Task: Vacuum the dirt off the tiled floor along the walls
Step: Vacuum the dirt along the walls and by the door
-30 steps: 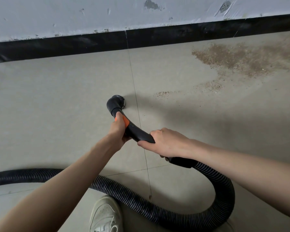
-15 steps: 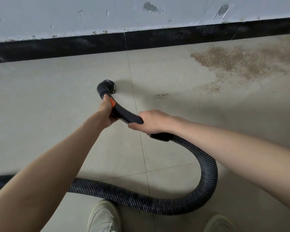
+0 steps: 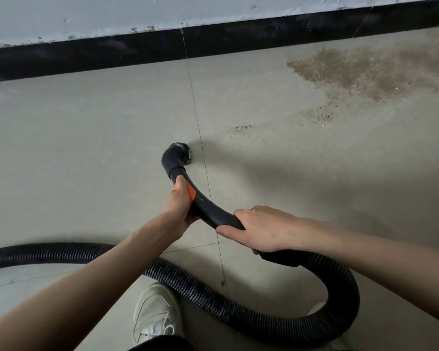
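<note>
The person stands over a floor of large pale tiles [image 3: 86, 148] and holds a black curved vacuum handle [image 3: 213, 211] with both hands. The left hand [image 3: 180, 206] grips the front part of the handle, where there is an orange band [image 3: 192, 193], and its thumb lies along the top, pointing toward the nozzle. The right hand [image 3: 261, 229] is wrapped around the rear part of the handle, fingers curled over it from above, just where the ribbed black hose [image 3: 345, 297] begins. The round black nozzle [image 3: 176, 155] is at the far end of the handle and points down to the floor, just left of a thin grout line [image 3: 198, 122]; I cannot tell if it really touches the tile. The dirt [image 3: 365, 72] is a wide brown patch to the right of the nozzle, well apart from it, near the black skirting board [image 3: 137, 51] at the foot of the pale wall [image 3: 86, 16]. A smaller scatter of crumbs [image 3: 241, 129] lies between the big patch and the nozzle. The hose makes a loop on the right side, passes in front of a white shoe [image 3: 155, 312], then runs away to the left edge of the view.
</note>
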The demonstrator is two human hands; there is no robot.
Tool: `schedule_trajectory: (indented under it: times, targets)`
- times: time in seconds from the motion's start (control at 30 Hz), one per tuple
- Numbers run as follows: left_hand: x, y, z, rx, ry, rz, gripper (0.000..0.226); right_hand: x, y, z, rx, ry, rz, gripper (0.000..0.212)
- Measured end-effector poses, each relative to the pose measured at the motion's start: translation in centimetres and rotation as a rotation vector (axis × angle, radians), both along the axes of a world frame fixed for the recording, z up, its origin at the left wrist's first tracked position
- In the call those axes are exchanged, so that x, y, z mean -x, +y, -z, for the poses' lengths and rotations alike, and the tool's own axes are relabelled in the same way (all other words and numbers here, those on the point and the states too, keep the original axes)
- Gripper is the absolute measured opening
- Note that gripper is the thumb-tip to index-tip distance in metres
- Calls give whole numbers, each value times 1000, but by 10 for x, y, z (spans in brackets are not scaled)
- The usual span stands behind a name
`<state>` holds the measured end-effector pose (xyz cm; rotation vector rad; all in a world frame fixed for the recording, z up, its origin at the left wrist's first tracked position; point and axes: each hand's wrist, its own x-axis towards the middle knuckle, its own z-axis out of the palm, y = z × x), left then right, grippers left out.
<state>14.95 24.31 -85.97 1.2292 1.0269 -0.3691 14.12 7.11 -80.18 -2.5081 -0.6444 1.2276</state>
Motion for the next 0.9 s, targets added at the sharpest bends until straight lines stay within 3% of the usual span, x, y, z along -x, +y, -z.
schedule_trajectory:
  times: [0.27, 0.6, 0.9]
  targets:
    - [-6, -39, -11, 25, 0, 90, 36, 9, -36, -3, -40, 92, 155, 53]
    - [-35, -59, -11, -1, -30, 135, 38, -5, -52, 2, -67, 27, 306, 55]
    - [-59, -62, -12, -8, -35, 129, 39, -28, -49, 2, -45, 6, 294, 53]
